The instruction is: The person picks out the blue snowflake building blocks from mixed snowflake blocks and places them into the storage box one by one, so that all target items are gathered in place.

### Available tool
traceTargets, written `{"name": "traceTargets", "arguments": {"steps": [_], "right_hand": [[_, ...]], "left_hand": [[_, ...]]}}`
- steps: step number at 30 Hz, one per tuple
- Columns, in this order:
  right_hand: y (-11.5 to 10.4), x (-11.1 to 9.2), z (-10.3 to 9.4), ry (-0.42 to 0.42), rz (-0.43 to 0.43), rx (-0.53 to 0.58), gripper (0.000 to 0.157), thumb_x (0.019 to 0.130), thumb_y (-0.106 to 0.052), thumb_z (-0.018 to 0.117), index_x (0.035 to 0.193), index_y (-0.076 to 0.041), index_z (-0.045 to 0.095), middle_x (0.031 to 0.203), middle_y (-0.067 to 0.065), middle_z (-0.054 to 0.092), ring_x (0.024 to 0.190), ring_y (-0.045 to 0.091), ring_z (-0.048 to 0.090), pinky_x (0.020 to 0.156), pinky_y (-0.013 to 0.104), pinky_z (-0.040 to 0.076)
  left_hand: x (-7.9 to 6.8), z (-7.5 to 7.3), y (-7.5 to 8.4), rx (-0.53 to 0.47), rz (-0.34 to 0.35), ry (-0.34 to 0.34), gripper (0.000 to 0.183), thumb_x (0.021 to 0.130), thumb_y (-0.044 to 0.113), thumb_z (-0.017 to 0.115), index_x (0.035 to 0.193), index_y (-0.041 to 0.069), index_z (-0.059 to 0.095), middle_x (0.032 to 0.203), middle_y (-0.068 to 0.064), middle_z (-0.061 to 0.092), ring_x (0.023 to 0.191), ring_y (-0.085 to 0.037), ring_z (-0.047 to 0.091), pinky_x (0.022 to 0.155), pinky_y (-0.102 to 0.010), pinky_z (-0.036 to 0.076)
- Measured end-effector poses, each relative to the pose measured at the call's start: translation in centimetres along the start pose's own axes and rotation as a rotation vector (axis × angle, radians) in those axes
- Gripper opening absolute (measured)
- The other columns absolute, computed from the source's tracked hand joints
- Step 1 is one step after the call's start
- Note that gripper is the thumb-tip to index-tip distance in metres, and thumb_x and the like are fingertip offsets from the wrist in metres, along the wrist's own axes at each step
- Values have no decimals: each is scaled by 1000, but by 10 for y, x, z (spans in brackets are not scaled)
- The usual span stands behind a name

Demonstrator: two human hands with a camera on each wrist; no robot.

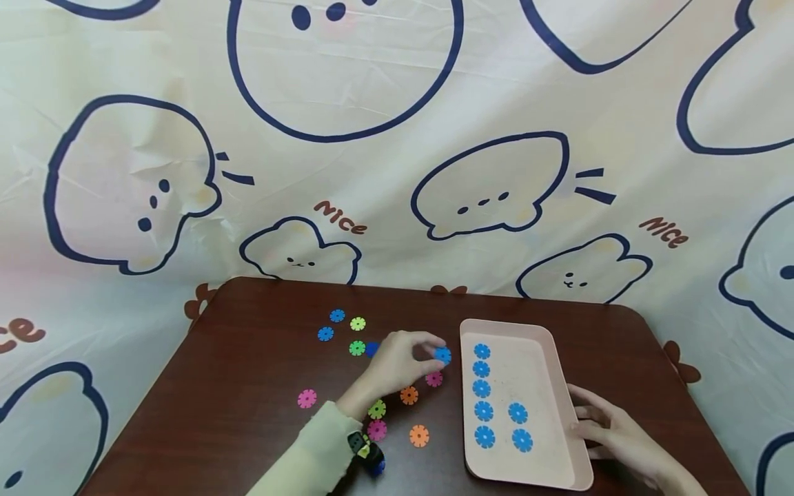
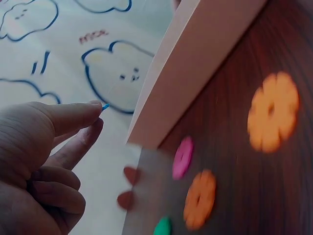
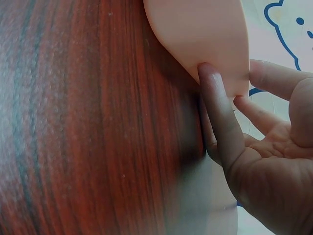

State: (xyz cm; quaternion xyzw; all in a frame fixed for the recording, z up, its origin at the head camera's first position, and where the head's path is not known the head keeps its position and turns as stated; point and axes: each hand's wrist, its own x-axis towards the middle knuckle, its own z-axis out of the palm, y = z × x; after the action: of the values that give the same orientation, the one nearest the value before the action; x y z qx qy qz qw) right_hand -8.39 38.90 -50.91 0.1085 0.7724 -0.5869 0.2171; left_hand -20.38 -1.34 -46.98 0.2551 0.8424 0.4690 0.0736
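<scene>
My left hand [image 1: 400, 359] pinches a notched blue plastic disc [image 1: 442, 355] between thumb and forefinger, just left of the tray [image 1: 527, 468]. Edge-on, a sliver of that blue disc [image 2: 105, 106] shows at the fingertips in the left wrist view. The pale pink tray holds blue discs in two columns: several down the left side, two in the right column [image 1: 517, 413]. At the tray's right wall my right hand [image 1: 611, 427] holds the rim. In the right wrist view, one finger lies against the tray's outer wall [image 3: 200, 34], with other fingertips at the rim.
Loose discs lie on the dark brown table [image 1: 248, 413] around the left arm: pink [image 1: 307, 399], orange [image 1: 419, 435], green [image 1: 357, 348], yellow-green [image 1: 358, 324] and blue [image 1: 325, 334]. A patterned cloth [image 1: 384, 172] hangs behind the table's far edge.
</scene>
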Motion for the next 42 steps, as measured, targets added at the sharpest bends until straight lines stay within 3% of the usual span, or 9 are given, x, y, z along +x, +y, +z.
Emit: {"name": "traceTargets", "arguments": {"steps": [2,12,17,23,31,35,42], "right_hand": [[-2,-1,1,-4,-3,2,87,101,-20,68,163,3,12,124,19,63,106,33,69,82,52,60],[-5,-3,1,-23,-16,11,88,102,-21,68,163,4,10,125,19,62,107,33,69,83,53,59],[-5,-2,1,-16,-13,10,88,102,-21,68,163,4,11,126,20,62,107,33,69,84,52,59],[-5,-2,1,-8,-8,3,88,101,-21,68,163,4,12,126,20,61,107,33,69,83,52,60],[-3,-1,0,-11,-10,12,87,102,-21,68,163,3,11,128,21,61,108,33,69,83,53,59],[-3,-1,0,-16,-11,16,87,102,-21,68,163,3,11,127,20,61,108,33,69,83,53,59],[-3,-3,1,-31,-25,21,87,102,-21,67,163,5,9,125,19,62,108,33,69,83,53,59]], "left_hand": [[5,11,5,-16,4,-23,29,93,24,81,121,18,77,92,12,71,71,-16,63,59,-29,47],[29,61,35,-35,34,-115,28,89,21,85,115,15,80,85,14,69,77,-4,61,65,-23,48],[36,84,43,-21,9,-138,27,88,21,86,114,17,81,82,16,66,78,2,58,65,-19,50],[41,105,50,13,-35,-158,27,88,18,85,114,18,80,78,14,63,72,0,56,58,-19,50],[48,122,51,306,-15,-146,26,90,26,83,116,26,80,71,19,59,71,2,52,60,-20,43],[50,126,52,358,-31,-139,25,91,29,82,116,29,80,71,19,59,71,1,53,60,-22,42],[49,128,52,388,-40,-132,25,91,29,82,116,29,80,89,16,68,77,0,55,64,-23,44]]}}
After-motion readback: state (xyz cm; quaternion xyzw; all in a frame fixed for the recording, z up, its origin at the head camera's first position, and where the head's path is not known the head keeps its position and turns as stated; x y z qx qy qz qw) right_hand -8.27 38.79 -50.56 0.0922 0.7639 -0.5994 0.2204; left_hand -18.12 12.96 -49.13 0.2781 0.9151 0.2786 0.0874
